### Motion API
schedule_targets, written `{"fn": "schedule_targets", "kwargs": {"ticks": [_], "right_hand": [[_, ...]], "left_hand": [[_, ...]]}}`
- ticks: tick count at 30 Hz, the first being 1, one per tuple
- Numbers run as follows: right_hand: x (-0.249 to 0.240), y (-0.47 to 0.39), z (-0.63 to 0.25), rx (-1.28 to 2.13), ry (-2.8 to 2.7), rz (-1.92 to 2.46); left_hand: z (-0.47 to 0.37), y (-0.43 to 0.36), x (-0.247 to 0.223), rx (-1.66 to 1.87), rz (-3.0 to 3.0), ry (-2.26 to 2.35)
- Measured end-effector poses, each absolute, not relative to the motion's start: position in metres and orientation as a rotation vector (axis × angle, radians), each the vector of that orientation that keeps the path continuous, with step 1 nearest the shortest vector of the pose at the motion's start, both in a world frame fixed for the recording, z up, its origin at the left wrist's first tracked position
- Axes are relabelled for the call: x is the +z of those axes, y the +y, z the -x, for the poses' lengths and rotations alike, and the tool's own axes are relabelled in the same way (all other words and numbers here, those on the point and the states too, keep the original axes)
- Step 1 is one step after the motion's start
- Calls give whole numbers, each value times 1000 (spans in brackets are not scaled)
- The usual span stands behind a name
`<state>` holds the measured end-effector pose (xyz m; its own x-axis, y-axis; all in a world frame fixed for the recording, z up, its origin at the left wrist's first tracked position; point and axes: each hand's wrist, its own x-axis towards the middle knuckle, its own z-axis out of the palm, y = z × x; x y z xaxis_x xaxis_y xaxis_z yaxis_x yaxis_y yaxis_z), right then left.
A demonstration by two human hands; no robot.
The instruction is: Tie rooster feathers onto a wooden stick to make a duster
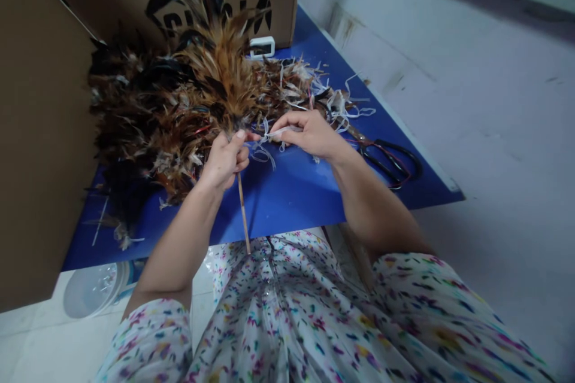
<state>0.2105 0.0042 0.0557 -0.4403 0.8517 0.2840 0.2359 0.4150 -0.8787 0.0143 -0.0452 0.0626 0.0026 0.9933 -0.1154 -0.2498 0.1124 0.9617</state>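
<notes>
My left hand (228,157) is closed around a thin wooden stick (243,209), whose lower end points down toward me. Brown and black feathers (224,63) fan out above that hand at the stick's upper end, like a feather duster. Between the thumb and fingers of my right hand (314,133) is pinched a thin whitish strip (269,131), knotted or looped close to my left fingertips. Whether the strip goes round the stick is hidden by my left fingers. A big heap of loose feather bundles (135,114) lies behind and left of my hands.
Black-handled scissors (390,161) lie on the blue table (287,203) at the right. A small white device (262,46) stands before a printed cardboard box (287,0). More cardboard (36,131) rises at the left. A plastic bucket (90,296) is on the floor; a wall (471,90) borders the right.
</notes>
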Motion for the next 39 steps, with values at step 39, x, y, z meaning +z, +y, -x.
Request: {"fn": "schedule_targets", "kwargs": {"ticks": [39], "right_hand": [[40, -4, -176, 1064, -2046, 1004]], "left_hand": [[-26, -47, 55, 1169, -868, 1160]]}}
